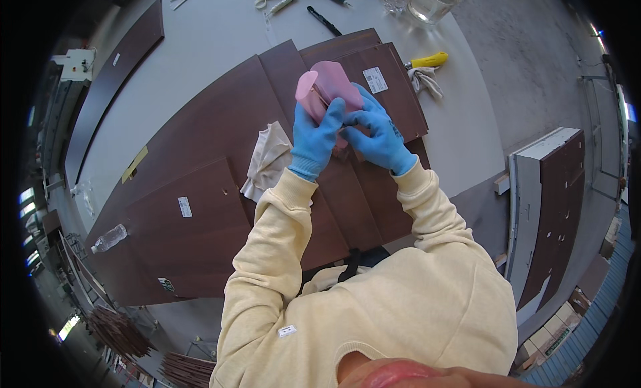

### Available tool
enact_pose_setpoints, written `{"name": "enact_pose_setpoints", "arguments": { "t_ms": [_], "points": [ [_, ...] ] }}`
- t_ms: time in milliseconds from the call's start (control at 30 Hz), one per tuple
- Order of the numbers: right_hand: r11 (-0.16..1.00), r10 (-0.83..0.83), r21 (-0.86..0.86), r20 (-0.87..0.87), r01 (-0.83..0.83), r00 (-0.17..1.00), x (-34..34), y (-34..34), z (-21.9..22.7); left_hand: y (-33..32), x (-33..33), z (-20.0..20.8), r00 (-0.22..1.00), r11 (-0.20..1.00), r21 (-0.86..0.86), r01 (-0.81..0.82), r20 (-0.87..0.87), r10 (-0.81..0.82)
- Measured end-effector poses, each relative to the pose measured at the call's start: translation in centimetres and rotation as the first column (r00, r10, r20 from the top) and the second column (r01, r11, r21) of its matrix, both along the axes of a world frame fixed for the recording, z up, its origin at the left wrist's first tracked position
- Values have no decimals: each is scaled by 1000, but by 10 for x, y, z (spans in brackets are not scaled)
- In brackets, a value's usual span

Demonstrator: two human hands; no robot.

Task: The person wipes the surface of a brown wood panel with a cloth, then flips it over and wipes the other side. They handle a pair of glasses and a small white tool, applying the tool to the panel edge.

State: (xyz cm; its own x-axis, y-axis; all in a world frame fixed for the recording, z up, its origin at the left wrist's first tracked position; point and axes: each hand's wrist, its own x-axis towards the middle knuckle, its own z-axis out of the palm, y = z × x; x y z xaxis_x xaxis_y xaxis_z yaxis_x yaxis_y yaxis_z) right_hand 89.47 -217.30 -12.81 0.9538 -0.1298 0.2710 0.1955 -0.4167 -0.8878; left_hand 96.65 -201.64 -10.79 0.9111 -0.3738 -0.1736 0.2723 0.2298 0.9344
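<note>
Your table [467, 134] bears overlapping brown panels [193, 121], already laid out; rag [270, 151] crumpled on top. Pink sheet [338, 81], curled, is above the panels, grasped by your left hand [312, 138] and right hand [380, 134]; looks mid-handling, not yet set down.

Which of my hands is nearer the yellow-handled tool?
Right. Your right hand is left of the yellow-handled tool and closer to your body; your left hand is farther left.

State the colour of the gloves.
Blue, both left glove and right glove; best seen in the head view, the only one.
</note>
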Motion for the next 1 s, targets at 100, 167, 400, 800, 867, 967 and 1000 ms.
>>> {"name": "enact_pose_setpoints", "arguments": {
  "t_ms": [100, 167, 400, 800, 867, 967, 1000],
  "points": [
    [993, -106, 65, 137, 97, 985, 9, 0, 4, 1, 17, -3, 991, 995, -81, 66, -109, -74],
    [985, -172, 26, 225, 171, 959, 18, -2, 10, -1, 24, -5, 986, 994, -88, 66, -147, -79],
    [823, -363, -229, 490, 519, 792, 42, -32, 31, -21, 44, -24, 999, 1000, 10, 0, -47, 1],
    [876, -316, -150, 543, 459, 778, 46, -35, 33, -50, 45, -12, 987, 999, 5, -46, -155, 46],
    [907, -318, -95, 485, 410, 815, 43, -30, 30, -50, 43, -15, 984, 997, 16, -74, -164, 76],
    [897, -423, 43, 374, 440, 825, 38, -27, 10, -46, 43, -17, 986, 995, 77, -62, -152, 73],
    [883, -452, 54, 371, 467, 811, 36, -28, 7, -45, 42, -19, 989, 992, 115, -50, -132, 66]
  ]
}}
